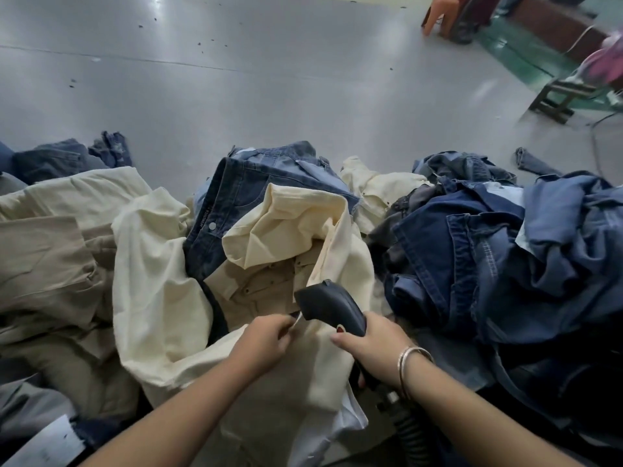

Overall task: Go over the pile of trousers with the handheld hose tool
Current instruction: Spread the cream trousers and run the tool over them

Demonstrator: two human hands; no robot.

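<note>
Left hand (266, 342): reaches in from the lower left, forearm bare, fingers curled, fingertips pinching a small pale strip just left of the hose tool's head.
Cream trousers (161, 281): crumpled, spread under both hands and left of the hose tool, one fold raised just beyond its head.
Khaki trousers (256, 281): just beyond the hose tool's head, studs showing, partly covered by the cream fold.
Hose tool (332, 306): dark, handheld, head angled up and left over the cream cloth; ribbed hose (409, 433) trails down from its handle toward the lower edge.
Right hand (374, 345): fingers wrapped round the hose tool's handle, thumb lying along its near side, bangles (406, 365) on the wrist, forearm coming from the lower right.
Denim trousers (505, 264): dark blue heap right of the hose tool; more denim beyond it at centre.
Pile: fills the near half, tan and grey pieces far left of the hose tool.
Floor (236, 79): grey, glossy, speckled with dark bits, far beyond the hose tool.
Room: orange stool (438, 15) and wooden stool (559, 96) far beyond and right of the hose tool, blurred.
</note>
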